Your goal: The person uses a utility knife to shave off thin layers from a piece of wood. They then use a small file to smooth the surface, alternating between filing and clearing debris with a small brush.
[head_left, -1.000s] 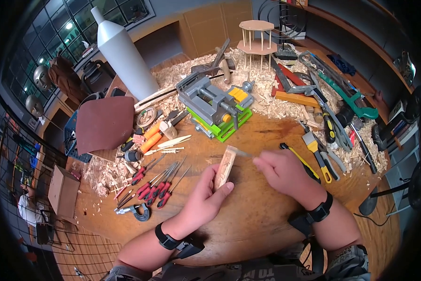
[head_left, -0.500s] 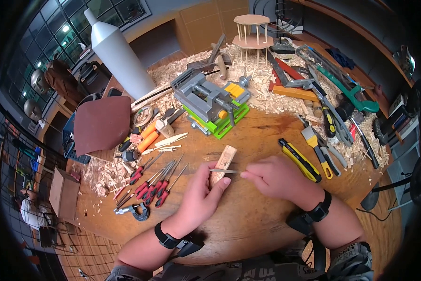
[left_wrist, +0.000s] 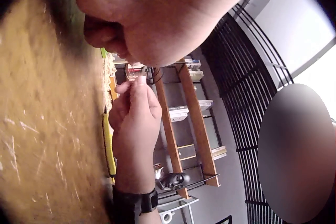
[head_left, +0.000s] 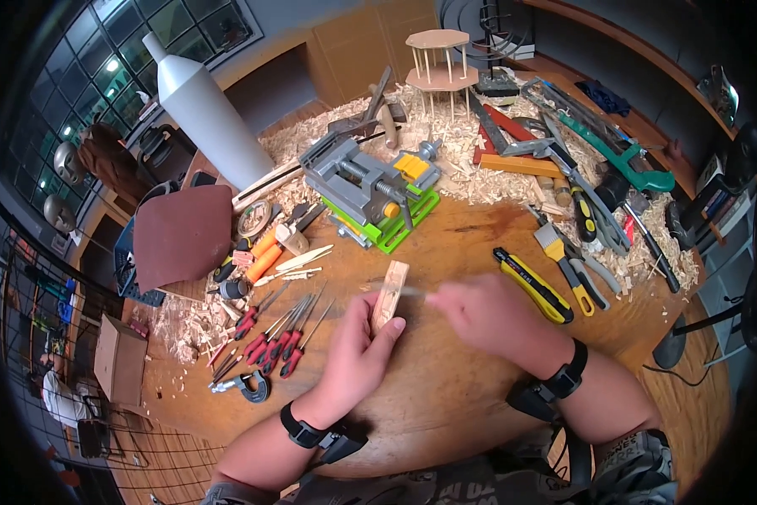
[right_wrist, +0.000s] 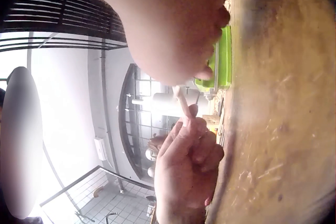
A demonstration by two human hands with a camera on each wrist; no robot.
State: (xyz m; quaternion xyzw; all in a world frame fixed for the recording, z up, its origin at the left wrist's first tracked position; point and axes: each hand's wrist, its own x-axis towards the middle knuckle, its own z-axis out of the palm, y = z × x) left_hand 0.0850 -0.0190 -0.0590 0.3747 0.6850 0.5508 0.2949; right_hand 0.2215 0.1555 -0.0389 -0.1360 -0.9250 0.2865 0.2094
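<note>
My left hand (head_left: pixel 355 358) grips a small flat wooden block (head_left: pixel 391 279) near its lower end, with the thumb along the side and carved marks on the face. My right hand (head_left: pixel 490 318) pinches a thin metal file (head_left: pixel 414 292), blurred, which lies across the block's face. The file's handle is hidden in the fingers. Over the bare front of the workbench (head_left: pixel 446 404), both hands are raised. In the right wrist view, the wooden block (right_wrist: pixel 183 103) rises from the left hand's fingertips.
Several red-handled files (head_left: pixel 273 345) and a micrometer (head_left: pixel 248 385) lie at left. A grey and green vise (head_left: pixel 366 189) stands behind the hands. To the right are a yellow utility knife (head_left: pixel 534 286), a brush (head_left: pixel 555 248) and a green-handled saw (head_left: pixel 631 164). Wood shavings (head_left: pixel 471 181) cover the back.
The file has gone from the block's far end down across its face, and now sits slightly higher than half a second ago. The left hand keeps its hold on the block.
</note>
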